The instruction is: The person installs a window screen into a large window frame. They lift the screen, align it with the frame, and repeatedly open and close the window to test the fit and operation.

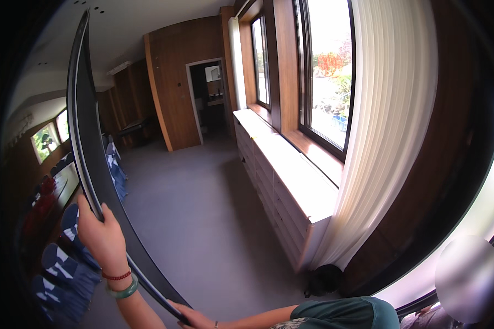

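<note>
A long, thin black panel with a silver edge rises steeply from the lower middle to the upper left. I cannot tell what kind of thing it is. My left hand grips its edge partway up, the thumb on one side and the fingers wrapped behind. A red beaded bracelet and a green bangle circle that wrist. Farther down, by the bottom of the picture, my right hand closes on the panel's lower part. Its fingers are partly cut off by the frame. The right arm has a teal sleeve.
A long white cabinet stands under the windows, beside a cream curtain. Blue-covered chairs line a table at left. A round black object lies on the floor. A doorway opens ahead. Someone is at lower right.
</note>
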Demonstrator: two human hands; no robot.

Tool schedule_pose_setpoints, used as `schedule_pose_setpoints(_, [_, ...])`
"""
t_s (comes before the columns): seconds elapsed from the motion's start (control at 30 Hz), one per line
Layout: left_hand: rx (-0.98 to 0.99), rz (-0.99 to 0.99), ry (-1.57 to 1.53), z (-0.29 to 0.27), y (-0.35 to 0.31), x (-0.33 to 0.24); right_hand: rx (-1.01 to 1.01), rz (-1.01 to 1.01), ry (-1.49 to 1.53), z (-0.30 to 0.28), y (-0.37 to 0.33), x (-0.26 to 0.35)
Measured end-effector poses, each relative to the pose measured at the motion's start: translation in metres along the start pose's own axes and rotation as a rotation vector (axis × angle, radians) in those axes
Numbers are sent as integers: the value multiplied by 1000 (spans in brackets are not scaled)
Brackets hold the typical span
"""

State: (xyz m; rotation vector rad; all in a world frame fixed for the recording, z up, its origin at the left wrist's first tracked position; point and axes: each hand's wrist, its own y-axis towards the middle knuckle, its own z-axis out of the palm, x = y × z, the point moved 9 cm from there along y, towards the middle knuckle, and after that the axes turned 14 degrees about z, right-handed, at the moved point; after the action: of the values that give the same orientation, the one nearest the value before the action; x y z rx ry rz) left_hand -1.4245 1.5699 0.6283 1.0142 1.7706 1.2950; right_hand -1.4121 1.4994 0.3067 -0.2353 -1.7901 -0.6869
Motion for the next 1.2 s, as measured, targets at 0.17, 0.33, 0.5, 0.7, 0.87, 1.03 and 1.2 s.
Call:
schedule_pose_setpoints(0.17, [-28, 3, -10, 87, 55, -29, -345, 87, -274, -74, 94, -52])
schedule_pose_setpoints(0.33, [-79, 54, 22, 177, 94, -49, -595, 9, -270, -161, 176, -77])
schedule_pose_setpoints(0.5, [-110, 154, -13, 282, 152, -42, -669, -166, -224, -236, 251, -80])
schedule_pose_setpoints(0.7, [139, 250, -441, 432, 213, -75, -718, -143, -210, -343, 332, -86])
schedule_pose_setpoints(0.87, [121, 139, -894, 557, 128, 5, -732, -26, -261, -409, 367, -114])
schedule_pose_setpoints(1.03, [588, -421, -634, 743, -93, 199, -691, 57, -208, -427, 414, -126])
schedule_pose_setpoints(1.2, [748, -985, -796, 868, -267, 328, -670, 166, -266, -431, 471, -160])
